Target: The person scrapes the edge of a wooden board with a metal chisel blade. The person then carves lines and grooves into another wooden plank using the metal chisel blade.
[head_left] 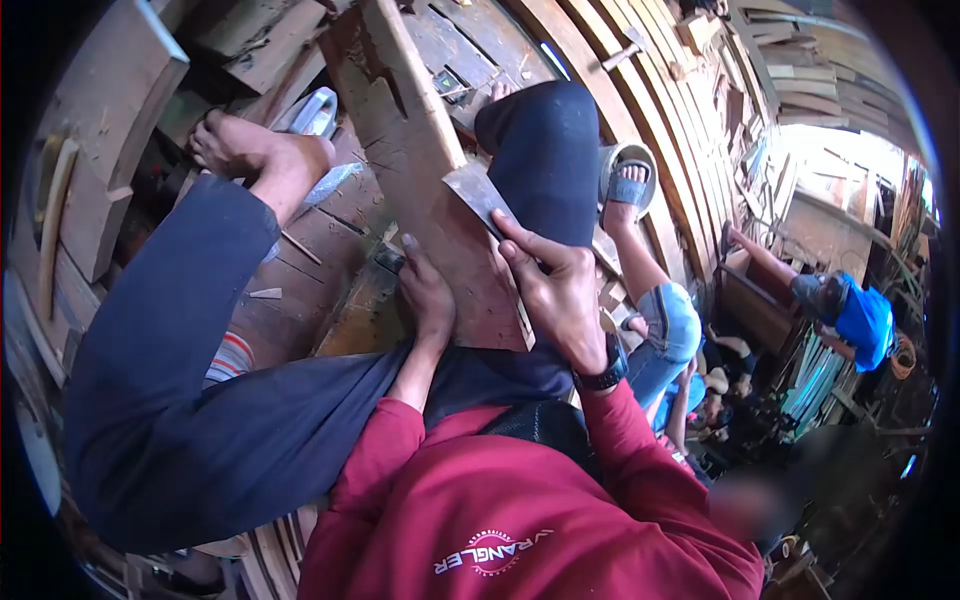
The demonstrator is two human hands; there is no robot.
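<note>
A long brown wooden board lies slanting across my lap, with a pale strip along its right edge and rough, broken patches. My left hand grips the board's left edge near its lower end; its thumb points up and some fingers are hidden. In my right hand, which wears a dark watch, is a flat grey metal blade, like a scraper. Thumb and index finger pinch its lower end, and it rests on the board's right edge. Part of the blade is hidden by the fingers.
Long planks run along the right, with a hammer on them. Timber leans at far left. A person's sandalled foot stands close by my right knee. Another person in a blue shirt is farther right.
</note>
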